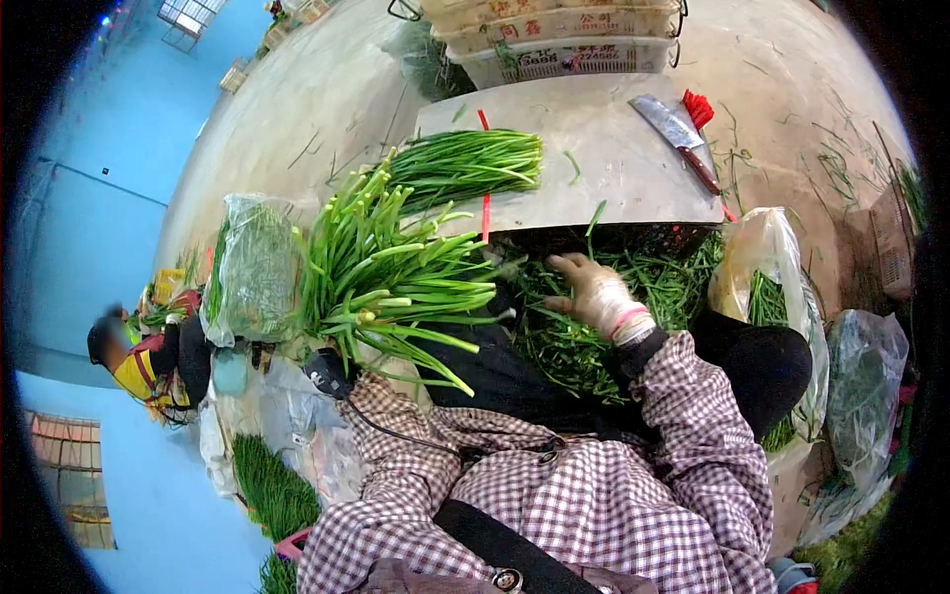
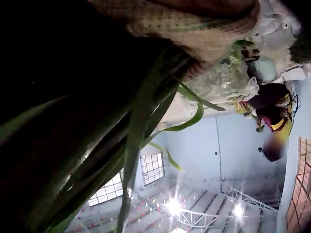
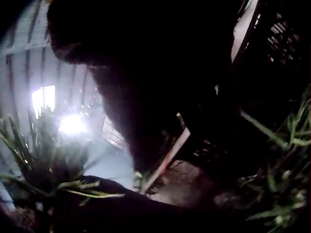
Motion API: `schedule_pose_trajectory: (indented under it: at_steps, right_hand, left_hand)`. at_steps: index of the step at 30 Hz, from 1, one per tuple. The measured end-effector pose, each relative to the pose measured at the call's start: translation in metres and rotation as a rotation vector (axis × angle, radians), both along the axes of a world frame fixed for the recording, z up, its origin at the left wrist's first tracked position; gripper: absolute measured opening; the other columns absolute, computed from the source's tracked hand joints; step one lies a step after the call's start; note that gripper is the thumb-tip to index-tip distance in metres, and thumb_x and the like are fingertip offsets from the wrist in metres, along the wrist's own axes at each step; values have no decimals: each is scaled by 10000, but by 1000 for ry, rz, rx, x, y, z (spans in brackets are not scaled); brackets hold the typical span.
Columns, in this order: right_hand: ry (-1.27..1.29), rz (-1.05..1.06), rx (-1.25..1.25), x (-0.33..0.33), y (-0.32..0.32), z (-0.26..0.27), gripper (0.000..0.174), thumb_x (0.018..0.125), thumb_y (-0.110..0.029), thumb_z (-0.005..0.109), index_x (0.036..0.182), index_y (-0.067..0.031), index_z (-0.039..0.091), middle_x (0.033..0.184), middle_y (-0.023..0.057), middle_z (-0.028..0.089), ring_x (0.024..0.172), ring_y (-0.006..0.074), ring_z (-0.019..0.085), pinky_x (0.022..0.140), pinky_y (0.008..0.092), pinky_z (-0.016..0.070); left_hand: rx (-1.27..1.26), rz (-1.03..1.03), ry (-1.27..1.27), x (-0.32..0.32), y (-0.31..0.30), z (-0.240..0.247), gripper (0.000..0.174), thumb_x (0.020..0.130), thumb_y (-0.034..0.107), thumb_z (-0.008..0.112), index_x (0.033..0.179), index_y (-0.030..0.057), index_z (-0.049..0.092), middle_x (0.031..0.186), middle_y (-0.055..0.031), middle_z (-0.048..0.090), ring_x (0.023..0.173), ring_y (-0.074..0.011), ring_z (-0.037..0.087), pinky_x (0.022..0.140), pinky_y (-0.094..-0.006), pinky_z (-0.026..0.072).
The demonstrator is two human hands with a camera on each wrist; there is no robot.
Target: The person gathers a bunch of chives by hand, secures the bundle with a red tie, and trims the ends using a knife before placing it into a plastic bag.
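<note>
My left hand [image 2: 209, 43], in a pale knit glove, grips a big bunch of garlic chives [image 1: 396, 282] on the left, its pale cut ends fanned out. In the head view the bunch covers most of that hand; flat leaves hang from it in the left wrist view. The right hand [image 1: 597, 295], gloved in white with a pink band at the wrist, has its fingers spread and holds nothing. Beneath it lies a heap of loose green leaves [image 1: 673, 287] against a dark crate [image 1: 643, 241]. The right wrist view is mostly dark.
Ahead, a pale board [image 1: 584, 119] carries a neat chive bundle [image 1: 475, 163] over a red strip and a cleaver [image 1: 668, 121] at right. Crates [image 1: 554, 49] are stacked beyond. Bagged greens [image 1: 255, 272] stand left, another plastic bag [image 1: 772, 257] right. Another person [image 1: 148, 371] sits far left.
</note>
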State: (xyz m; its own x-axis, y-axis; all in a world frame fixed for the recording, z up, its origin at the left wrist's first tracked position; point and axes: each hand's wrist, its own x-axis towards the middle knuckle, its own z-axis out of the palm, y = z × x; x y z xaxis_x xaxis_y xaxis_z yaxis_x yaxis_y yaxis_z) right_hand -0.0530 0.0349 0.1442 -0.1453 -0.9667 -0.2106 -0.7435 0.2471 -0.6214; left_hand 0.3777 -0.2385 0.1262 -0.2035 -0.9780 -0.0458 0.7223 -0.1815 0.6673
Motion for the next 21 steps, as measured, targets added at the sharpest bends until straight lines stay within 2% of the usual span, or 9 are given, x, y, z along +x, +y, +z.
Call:
schedule_pose_trajectory:
  at_steps: [2,4,6,8,10,13,17,20,21]
  right_hand:
    - [-107,152,-320,24,-23,-1,900,690,-512,753,1399,-80,406,1430,173,412,1267,356,454,1050,390,395]
    - [-307,208,-458,64,-53,-27,1030,614,-528,788,1414,-39,361,1427,190,409,1267,375,448,1069,389,373]
    - [-155,250,-374,89,-71,6,1028,654,-488,794,1438,-38,303,1430,224,391,1291,381,418,1064,415,373]
    - [-50,310,-230,105,-80,21,895,730,-494,737,1442,-129,336,1290,220,538,1123,369,569,935,438,472]
    - [-14,297,-56,110,-77,23,512,786,-401,672,1177,-85,577,1069,182,650,945,351,653,773,419,549]
    - [211,540,-279,93,-53,18,232,825,-235,561,1009,-101,608,778,163,644,741,330,672,650,422,551]
    - [211,511,-184,43,2,12,289,780,-221,628,1051,-126,600,799,128,653,741,309,659,650,424,533]
    - [269,222,495,-36,41,-9,222,919,-251,517,1065,-159,656,880,93,693,757,238,667,665,360,543]
    - [716,516,553,-47,63,2,247,936,-229,484,1096,-152,656,889,92,687,783,242,678,636,346,532]
  left_hand:
    - [31,17,-9,7,7,-14,309,894,345,574,1070,94,609,1040,-84,652,1012,-260,593,962,-435,453]
    - [53,27,-17,12,12,-25,311,893,346,575,1073,95,609,1042,-84,652,1012,-261,593,960,-436,454]
    - [69,39,-20,15,16,-36,313,892,347,576,1075,96,609,1045,-84,651,1013,-262,594,958,-438,456]
    - [83,50,-21,19,22,-44,315,891,348,576,1078,97,609,1047,-83,651,1013,-262,594,957,-440,457]
    - [91,57,-15,21,26,-51,317,889,348,577,1080,97,609,1050,-83,650,1014,-263,594,955,-442,458]
    - [97,63,-7,22,26,-58,320,887,349,579,1083,99,608,1054,-83,649,1014,-264,595,953,-444,460]
    - [86,76,-3,27,25,-59,324,885,351,581,1088,100,608,1059,-83,648,1015,-266,595,949,-448,463]
    - [64,78,-1,29,21,-56,327,883,352,582,1092,102,608,1062,-82,648,1016,-267,596,947,-451,465]
    - [58,79,-8,31,19,-54,328,882,352,582,1093,102,608,1064,-82,647,1016,-268,596,946,-451,466]
